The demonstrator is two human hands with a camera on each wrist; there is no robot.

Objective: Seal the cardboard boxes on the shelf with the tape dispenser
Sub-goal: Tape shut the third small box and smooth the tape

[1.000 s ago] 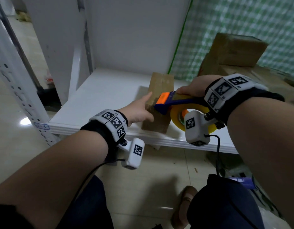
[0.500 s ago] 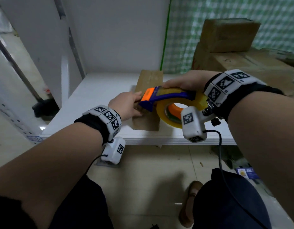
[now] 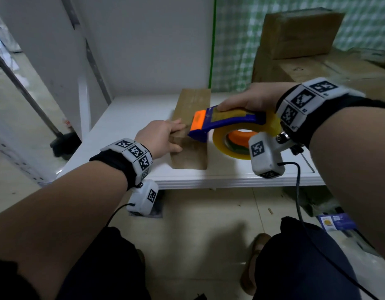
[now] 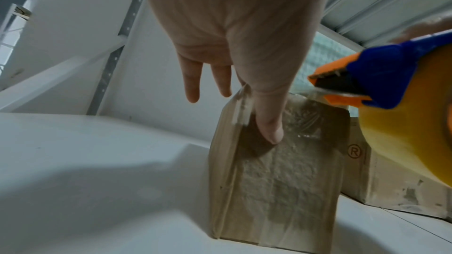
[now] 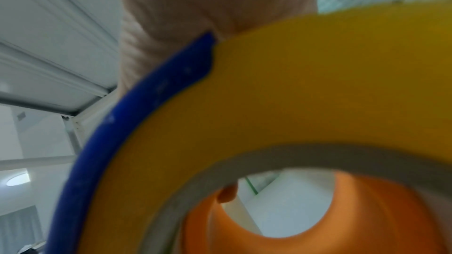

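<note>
- The long, narrow brown cardboard box [image 3: 192,128] lies near the front of the white shelf board [image 3: 131,118], its long axis running away from the person.
- The left hand [image 3: 160,138] rests at the box's near left edge, thumb pressed flat on the near end face, fingers fairly straight.
- The right hand [image 3: 252,98] is wrapped around the blue-and-orange tape dispenser with a yellowish tape roll [image 3: 228,124]; the nose sits just above the box's near top, right of the left hand's fingers.
- Judged: the pull must run along the box's length.
- The right wrist view is filled by the roll. Whether the blade touches the cardboard cannot be told.
</note>
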